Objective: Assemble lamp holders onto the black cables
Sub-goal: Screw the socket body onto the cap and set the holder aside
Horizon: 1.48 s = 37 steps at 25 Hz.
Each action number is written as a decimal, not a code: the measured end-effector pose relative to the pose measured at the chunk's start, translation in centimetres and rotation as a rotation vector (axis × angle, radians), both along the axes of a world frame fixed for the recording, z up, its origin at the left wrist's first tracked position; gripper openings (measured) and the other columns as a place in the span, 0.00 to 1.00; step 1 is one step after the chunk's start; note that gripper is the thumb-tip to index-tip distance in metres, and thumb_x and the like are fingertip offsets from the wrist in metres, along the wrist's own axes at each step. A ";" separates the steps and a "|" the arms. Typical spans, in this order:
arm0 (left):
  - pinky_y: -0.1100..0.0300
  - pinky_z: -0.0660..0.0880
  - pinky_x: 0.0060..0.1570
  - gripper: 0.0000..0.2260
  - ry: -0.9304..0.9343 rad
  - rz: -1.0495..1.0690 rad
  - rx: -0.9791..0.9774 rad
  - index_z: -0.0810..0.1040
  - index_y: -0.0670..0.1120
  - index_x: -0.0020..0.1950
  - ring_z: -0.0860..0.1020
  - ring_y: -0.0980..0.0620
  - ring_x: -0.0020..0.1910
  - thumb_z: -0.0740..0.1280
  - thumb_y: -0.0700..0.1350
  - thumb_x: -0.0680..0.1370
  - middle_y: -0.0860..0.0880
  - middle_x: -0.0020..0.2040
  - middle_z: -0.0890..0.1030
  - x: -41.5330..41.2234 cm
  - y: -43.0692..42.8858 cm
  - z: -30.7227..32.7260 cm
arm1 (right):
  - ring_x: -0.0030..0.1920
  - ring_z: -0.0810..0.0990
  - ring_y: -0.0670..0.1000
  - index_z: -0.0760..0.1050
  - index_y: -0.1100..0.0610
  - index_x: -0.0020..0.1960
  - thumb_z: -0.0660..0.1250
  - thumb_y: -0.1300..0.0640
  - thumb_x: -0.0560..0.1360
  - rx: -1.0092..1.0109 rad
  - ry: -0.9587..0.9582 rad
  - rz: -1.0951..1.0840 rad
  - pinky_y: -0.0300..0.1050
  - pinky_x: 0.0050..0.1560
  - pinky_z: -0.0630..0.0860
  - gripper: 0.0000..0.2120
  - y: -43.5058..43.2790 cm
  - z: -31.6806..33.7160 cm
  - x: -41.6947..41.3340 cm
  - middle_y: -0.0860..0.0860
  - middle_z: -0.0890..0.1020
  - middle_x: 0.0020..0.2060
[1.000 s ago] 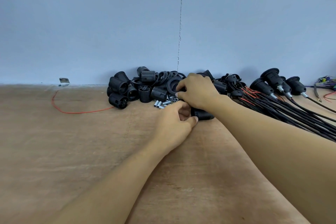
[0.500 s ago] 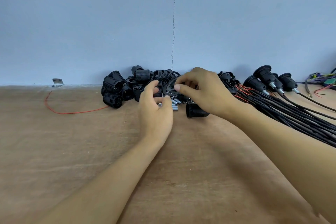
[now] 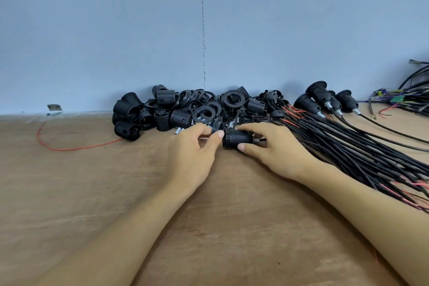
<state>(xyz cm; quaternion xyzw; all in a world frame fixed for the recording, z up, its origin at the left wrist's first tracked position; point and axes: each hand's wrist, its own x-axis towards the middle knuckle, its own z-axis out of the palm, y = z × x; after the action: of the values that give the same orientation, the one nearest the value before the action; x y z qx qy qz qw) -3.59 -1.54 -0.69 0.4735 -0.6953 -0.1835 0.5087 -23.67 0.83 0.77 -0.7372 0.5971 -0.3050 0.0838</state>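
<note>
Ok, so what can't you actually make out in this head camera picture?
Whether the left hand holds anything: its curled fingers hide the grip, head view.
Right end of the black ribbed plastic lamp holder: the right hand mostly covers it, head view.
The bundle of thin black cables: near ends run off the right edge.
The tangle of coloured wires: too small, cut by the right edge.

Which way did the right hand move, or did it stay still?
Yes. The right hand came back from the pile of black parts, toward the person, and now grips a lamp holder.
</note>
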 end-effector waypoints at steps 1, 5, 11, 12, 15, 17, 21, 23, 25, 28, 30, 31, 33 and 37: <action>0.73 0.70 0.40 0.07 0.000 -0.009 0.020 0.83 0.48 0.43 0.79 0.64 0.40 0.72 0.49 0.78 0.58 0.37 0.83 0.0 0.0 -0.1 | 0.59 0.78 0.44 0.77 0.47 0.68 0.73 0.48 0.76 -0.030 -0.024 0.007 0.48 0.63 0.75 0.21 0.1 -0.2 0.0 0.45 0.81 0.59; 0.50 0.82 0.48 0.02 0.144 -0.106 0.106 0.84 0.52 0.46 0.85 0.58 0.40 0.72 0.46 0.79 0.58 0.40 0.86 0.3 -0.2 -0.2 | 0.54 0.78 0.38 0.79 0.45 0.64 0.74 0.47 0.74 -0.116 -0.152 0.031 0.40 0.57 0.78 0.19 0.6 -0.5 0.0 0.41 0.82 0.54; 0.49 0.84 0.43 0.09 0.198 -0.052 0.078 0.81 0.59 0.42 0.84 0.61 0.39 0.72 0.46 0.79 0.61 0.39 0.86 0.2 0.1 -0.1 | 0.50 0.78 0.40 0.81 0.45 0.61 0.75 0.46 0.72 -0.203 -0.163 0.009 0.31 0.50 0.76 0.18 1.2 -0.3 0.6 0.43 0.82 0.50; 0.49 0.84 0.43 0.10 0.191 -0.047 0.075 0.81 0.60 0.41 0.84 0.61 0.38 0.72 0.46 0.79 0.62 0.39 0.85 0.2 0.0 -0.2 | 0.50 0.78 0.40 0.81 0.45 0.61 0.75 0.45 0.72 -0.206 -0.167 0.013 0.33 0.51 0.77 0.18 1.2 -0.3 0.7 0.42 0.82 0.50; 0.46 0.82 0.42 0.09 0.121 -0.094 0.040 0.83 0.56 0.44 0.84 0.53 0.37 0.66 0.51 0.81 0.57 0.40 0.84 0.0 0.4 -0.1 | 0.50 0.77 0.39 0.81 0.46 0.62 0.75 0.44 0.72 -0.189 -0.122 0.032 0.41 0.53 0.79 0.20 1.5 -0.2 0.9 0.42 0.81 0.50; 0.46 0.82 0.43 0.08 0.099 -0.121 0.010 0.82 0.58 0.49 0.84 0.50 0.37 0.63 0.52 0.80 0.56 0.42 0.83 -0.2 0.7 -0.1 | 0.50 0.77 0.39 0.81 0.46 0.63 0.75 0.44 0.72 -0.185 -0.128 0.021 0.42 0.53 0.79 0.20 1.5 -0.2 0.9 0.42 0.81 0.50; 0.49 0.83 0.45 0.17 0.112 -0.140 -0.031 0.80 0.74 0.46 0.84 0.55 0.40 0.66 0.48 0.81 0.64 0.44 0.83 -0.4 1.0 0.1 | 0.49 0.78 0.40 0.81 0.46 0.62 0.75 0.46 0.72 -0.174 -0.192 0.003 0.39 0.52 0.78 0.19 1.5 -0.1 0.8 0.43 0.82 0.50; 0.55 0.83 0.47 0.18 0.107 -0.143 -0.042 0.81 0.73 0.44 0.84 0.57 0.40 0.68 0.46 0.81 0.65 0.43 0.84 -0.4 0.9 -0.1 | 0.49 0.79 0.40 0.81 0.47 0.62 0.74 0.46 0.73 -0.148 -0.221 0.007 0.37 0.51 0.78 0.18 1.5 0.0 0.8 0.42 0.83 0.51; 0.76 0.73 0.50 0.14 0.084 -0.116 -0.109 0.84 0.66 0.44 0.84 0.58 0.37 0.69 0.45 0.80 0.63 0.39 0.84 -0.5 0.9 -0.3 | 0.48 0.80 0.41 0.82 0.47 0.61 0.74 0.46 0.73 -0.135 -0.231 0.014 0.34 0.50 0.76 0.17 1.5 0.1 0.7 0.41 0.84 0.49; 0.85 0.63 0.45 0.07 0.040 -0.078 -0.178 0.82 0.58 0.51 0.81 0.50 0.33 0.69 0.46 0.79 0.52 0.35 0.83 -0.4 1.0 -0.4 | 0.47 0.81 0.41 0.82 0.46 0.60 0.73 0.45 0.74 -0.131 -0.234 0.023 0.32 0.49 0.74 0.15 1.4 0.2 0.6 0.40 0.84 0.47; 0.85 0.62 0.45 0.12 0.027 -0.078 -0.193 0.77 0.63 0.55 0.81 0.49 0.33 0.69 0.45 0.79 0.52 0.37 0.83 -0.4 1.1 -0.2 | 0.47 0.81 0.42 0.82 0.46 0.60 0.73 0.45 0.74 -0.132 -0.230 0.023 0.33 0.49 0.74 0.15 1.4 0.2 0.6 0.40 0.84 0.46; 0.85 0.62 0.45 0.15 0.019 -0.080 -0.198 0.75 0.66 0.54 0.81 0.49 0.34 0.70 0.44 0.79 0.53 0.39 0.83 -0.5 1.2 -0.1 | 0.46 0.81 0.42 0.83 0.46 0.59 0.72 0.44 0.74 -0.126 -0.231 0.028 0.34 0.48 0.74 0.14 1.5 0.2 0.6 0.41 0.84 0.45; 0.85 0.63 0.45 0.18 0.003 -0.072 -0.218 0.73 0.69 0.54 0.81 0.50 0.36 0.70 0.44 0.79 0.58 0.41 0.83 -0.5 1.5 0.2 | 0.41 0.83 0.45 0.83 0.45 0.55 0.70 0.44 0.76 -0.091 -0.276 0.053 0.38 0.45 0.77 0.10 1.6 0.2 0.6 0.44 0.84 0.40; 0.84 0.66 0.47 0.17 0.056 -0.136 -0.206 0.85 0.63 0.51 0.81 0.71 0.43 0.72 0.38 0.77 0.77 0.39 0.79 -0.5 1.8 0.4 | 0.35 0.81 0.38 0.83 0.45 0.53 0.64 0.44 0.81 -0.060 -0.319 0.042 0.28 0.39 0.71 0.10 1.7 0.2 0.6 0.44 0.85 0.34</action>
<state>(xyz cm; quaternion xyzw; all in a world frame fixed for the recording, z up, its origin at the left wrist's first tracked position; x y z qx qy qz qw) -4.12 0.30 -0.27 0.3654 -0.7265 -0.1582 0.5601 -23.05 2.49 0.97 -0.6939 0.5513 -0.4339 0.1619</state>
